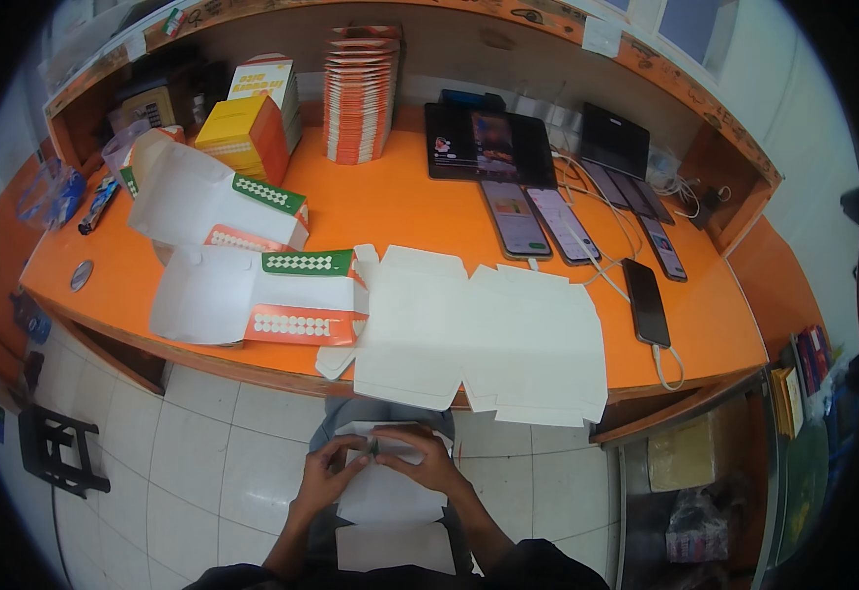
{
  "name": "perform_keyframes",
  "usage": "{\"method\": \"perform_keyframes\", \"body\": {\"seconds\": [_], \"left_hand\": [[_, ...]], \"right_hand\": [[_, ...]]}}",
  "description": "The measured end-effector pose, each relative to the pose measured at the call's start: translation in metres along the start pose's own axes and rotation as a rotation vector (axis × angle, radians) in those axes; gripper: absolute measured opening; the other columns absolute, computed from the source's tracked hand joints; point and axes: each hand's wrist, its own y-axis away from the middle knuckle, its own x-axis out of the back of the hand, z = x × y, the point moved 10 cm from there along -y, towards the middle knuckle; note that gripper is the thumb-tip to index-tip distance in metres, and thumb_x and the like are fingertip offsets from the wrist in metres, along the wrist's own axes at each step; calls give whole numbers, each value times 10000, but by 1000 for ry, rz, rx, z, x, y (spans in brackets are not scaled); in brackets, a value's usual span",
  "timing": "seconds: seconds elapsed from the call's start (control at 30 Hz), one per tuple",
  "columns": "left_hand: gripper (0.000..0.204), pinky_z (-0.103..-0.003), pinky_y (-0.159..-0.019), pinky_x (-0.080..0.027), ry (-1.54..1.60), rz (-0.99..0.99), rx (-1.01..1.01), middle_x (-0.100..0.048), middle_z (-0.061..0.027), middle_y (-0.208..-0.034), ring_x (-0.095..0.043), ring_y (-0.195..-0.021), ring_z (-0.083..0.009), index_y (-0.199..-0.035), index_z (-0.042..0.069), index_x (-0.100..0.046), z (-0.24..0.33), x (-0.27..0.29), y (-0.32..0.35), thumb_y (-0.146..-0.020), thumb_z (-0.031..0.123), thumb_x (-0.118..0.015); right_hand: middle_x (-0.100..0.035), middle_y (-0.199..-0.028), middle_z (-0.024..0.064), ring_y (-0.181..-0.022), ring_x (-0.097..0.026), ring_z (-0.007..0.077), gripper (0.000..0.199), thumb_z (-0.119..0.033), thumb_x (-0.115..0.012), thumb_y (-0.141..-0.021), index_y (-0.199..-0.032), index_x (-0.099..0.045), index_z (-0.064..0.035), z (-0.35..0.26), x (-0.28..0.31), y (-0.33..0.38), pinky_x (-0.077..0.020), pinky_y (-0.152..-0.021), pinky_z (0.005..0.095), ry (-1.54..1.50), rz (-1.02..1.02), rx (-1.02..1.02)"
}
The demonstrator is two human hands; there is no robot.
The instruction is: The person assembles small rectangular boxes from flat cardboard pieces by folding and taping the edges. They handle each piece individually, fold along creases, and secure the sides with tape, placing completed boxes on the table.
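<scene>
On my lap lies a partly folded cardboard box (390, 501), its white inner side up. My left hand (329, 472) pinches a flap at the box's far left part, thumb and fingertips close together. Opposite it, my right hand (422, 458) grips the same end, its fingers bent over the card. Between the fingertips a small dark greenish bit shows, too small to make out. Just beyond my hands, flat white box blanks (479, 329) lie stacked and overhang the table's front edge. To their left sit two folded boxes with raised lids, a nearer one (203, 295) and a farther one (189, 197).
The orange table (371, 211) carries a tall stack of folded cartons (359, 98) and a yellow box (243, 133) at the back. Toward the right are a tablet (488, 143), several phones (646, 300) and white charging cables. A black stool (61, 447) stands on the tiled floor at left.
</scene>
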Motion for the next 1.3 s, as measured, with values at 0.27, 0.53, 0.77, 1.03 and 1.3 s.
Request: {"method": "perform_keyframes", "body": {"seconds": [0.27, 0.53, 0.77, 1.03, 1.3], "left_hand": [[102, -212, -587, -433, 3, 56, -12, -639, -35, -681, -521, -602, -43, -824, 1, -657, 0, -1, -5, -817, 93, -700], [145, -238, -597, -483, -162, 79, -14, -633, -70, -633, -571, -592, -66, -741, -26, -621, 7, 4, -8, -832, 81, -657], [108, -260, -627, -496, -253, 105, 76, -651, -75, -712, -615, -678, -100, -780, 0, -612, 1, 21, -21, -821, 85, -664], [212, -301, -741, -484, -220, 25, -257, -653, -112, -964, -622, -884, -190, -964, 41, -635, 43, 13, -17, -783, 120, -712], [107, -212, -557, -426, 148, 203, -39, -650, -70, -791, -529, -626, -77, -875, 10, -622, 6, 0, -6, -824, 64, -699]], "right_hand": [[-591, -1209, 153, -1196, -521, 262, 233, -36, -697, -772, -992, -623, -55, 2, 19, 5, -379, -1014, 362, -25, 194, -15], [-561, -1269, 142, -1221, -500, 289, 136, -83, -732, -746, -846, -648, -48, 15, 13, 6, -376, -1022, 376, -37, 131, -68], [-572, -1271, 124, -1275, -448, 292, 95, -26, -730, -703, -768, -663, -41, -3, 13, 7, -352, -1043, 402, 76, 120, 2], [-608, -1207, 97, -1222, -478, 282, 108, -34, -746, -681, -763, -678, -54, -7, 34, 15, -369, -1016, 404, 31, 296, -20], [-614, -965, 77, -1001, -566, 190, 113, -27, -767, -703, -798, -711, -53, -5, 37, 24, -471, -802, 296, 44, 427, -136]]}}
